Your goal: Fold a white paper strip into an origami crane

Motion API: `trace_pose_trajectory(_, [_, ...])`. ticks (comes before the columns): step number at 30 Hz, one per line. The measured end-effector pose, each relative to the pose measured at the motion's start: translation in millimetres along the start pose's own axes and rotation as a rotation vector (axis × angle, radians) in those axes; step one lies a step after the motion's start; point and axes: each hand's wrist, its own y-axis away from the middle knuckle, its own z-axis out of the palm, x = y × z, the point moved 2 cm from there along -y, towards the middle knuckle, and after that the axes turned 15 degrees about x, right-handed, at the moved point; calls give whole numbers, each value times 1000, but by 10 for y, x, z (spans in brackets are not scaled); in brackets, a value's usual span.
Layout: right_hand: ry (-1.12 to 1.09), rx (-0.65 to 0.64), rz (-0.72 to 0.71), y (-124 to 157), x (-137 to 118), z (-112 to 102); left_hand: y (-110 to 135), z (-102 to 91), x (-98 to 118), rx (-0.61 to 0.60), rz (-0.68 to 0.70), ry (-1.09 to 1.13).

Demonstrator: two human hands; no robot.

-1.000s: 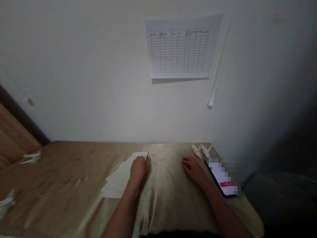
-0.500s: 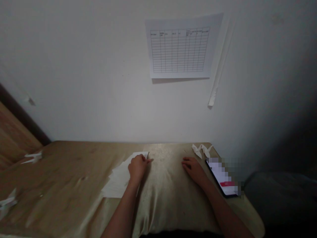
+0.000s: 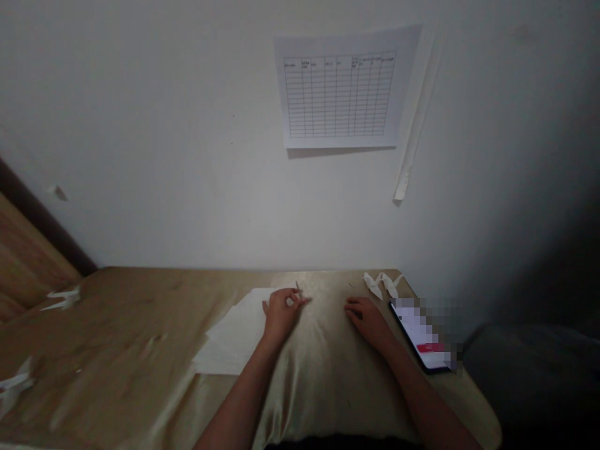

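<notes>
My left hand (image 3: 280, 310) pinches the far corner of a white sheet of paper (image 3: 253, 312) between thumb and fingers, and that corner sticks up a little at the fingertips. The sheet is the top one of a loose stack of white paper (image 3: 220, 350) lying on the beige cloth. My right hand (image 3: 368, 317) rests palm down on the cloth, fingers loosely stretched and holding nothing. It lies just left of a phone (image 3: 422, 337) with a lit screen.
The table (image 3: 117, 350) is covered in shiny beige cloth and stands against a white wall. Small folded white paper figures (image 3: 382, 284) sit at the far right corner, with others at the left (image 3: 60, 297) and at the near left edge (image 3: 14, 382). A printed grid sheet (image 3: 340, 87) hangs on the wall.
My left hand has slid to the right from the stack's far corner, drawing the top sheet's corner with it and lifting it slightly. My right hand has stayed still.
</notes>
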Motion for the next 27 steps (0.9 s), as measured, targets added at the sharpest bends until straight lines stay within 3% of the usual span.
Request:
trace_pose_trajectory(3, [-4,16,-1,3,2,5,170,133,127,-64,46,133])
trace_pose_trajectory(9, [-15,58,10,7,34,23,392,408,234,-263,161,180])
trace_pose_trajectory(12, [-17,63,14,3,38,17,407,479,204,-261,279,188])
trace_pose_trajectory(21, [6,70,2,17,42,26,391,436,89,-280,456,-211])
trace_pose_trajectory(27, [40,34,-22,22,51,58,433,362,167,-238,509,-249])
